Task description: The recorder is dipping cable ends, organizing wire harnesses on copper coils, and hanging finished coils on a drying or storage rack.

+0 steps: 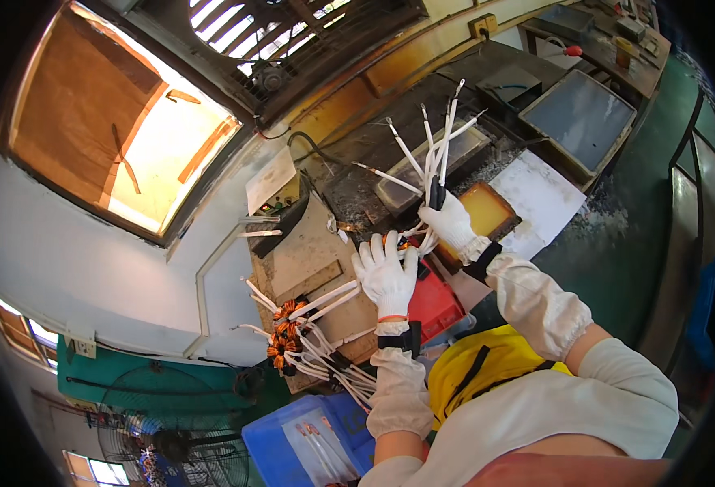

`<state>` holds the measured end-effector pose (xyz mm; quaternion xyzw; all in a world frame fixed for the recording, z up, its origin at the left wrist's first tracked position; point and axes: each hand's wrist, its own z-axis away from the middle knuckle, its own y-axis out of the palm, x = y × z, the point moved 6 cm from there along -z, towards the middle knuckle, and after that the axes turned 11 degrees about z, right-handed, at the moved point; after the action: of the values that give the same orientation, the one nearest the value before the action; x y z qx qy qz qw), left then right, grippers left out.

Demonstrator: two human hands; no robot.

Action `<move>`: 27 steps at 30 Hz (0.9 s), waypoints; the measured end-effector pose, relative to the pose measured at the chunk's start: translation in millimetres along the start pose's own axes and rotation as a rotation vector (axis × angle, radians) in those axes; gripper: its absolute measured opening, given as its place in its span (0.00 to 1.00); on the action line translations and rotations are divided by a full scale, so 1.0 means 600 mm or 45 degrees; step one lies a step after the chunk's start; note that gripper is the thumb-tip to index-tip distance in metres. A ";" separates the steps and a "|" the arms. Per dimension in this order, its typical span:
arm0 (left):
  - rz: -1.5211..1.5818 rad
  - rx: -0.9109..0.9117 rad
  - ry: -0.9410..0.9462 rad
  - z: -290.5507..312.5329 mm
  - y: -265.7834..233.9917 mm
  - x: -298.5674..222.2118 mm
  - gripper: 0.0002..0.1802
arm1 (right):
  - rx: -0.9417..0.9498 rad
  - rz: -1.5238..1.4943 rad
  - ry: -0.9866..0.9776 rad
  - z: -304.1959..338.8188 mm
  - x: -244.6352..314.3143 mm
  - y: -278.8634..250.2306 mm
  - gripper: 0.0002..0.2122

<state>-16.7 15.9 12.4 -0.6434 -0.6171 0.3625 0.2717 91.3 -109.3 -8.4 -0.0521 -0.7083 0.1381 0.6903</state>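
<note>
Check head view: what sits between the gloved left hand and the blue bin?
In the head view, between the left hand and blue bin lie copper-wound coils with white-sleeved leads on the workbench.
</note>
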 end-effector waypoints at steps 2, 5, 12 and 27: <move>-0.020 0.016 0.001 -0.001 -0.001 -0.006 0.24 | -0.024 -0.004 -0.010 -0.007 -0.015 0.003 0.10; -0.031 0.038 -0.018 0.001 0.000 -0.005 0.24 | -0.051 -0.034 -0.029 -0.006 -0.015 0.003 0.10; -0.055 0.043 -0.031 0.002 0.002 -0.002 0.23 | 0.008 0.037 -0.006 -0.002 -0.007 0.001 0.09; -0.017 0.018 -0.012 0.002 0.004 -0.001 0.25 | -0.041 0.082 0.028 -0.009 -0.017 0.002 0.11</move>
<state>-16.2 14.9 10.2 -0.6357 -0.6200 0.3680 0.2757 96.7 -110.3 -18.4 -0.0874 -0.7009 0.1484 0.6922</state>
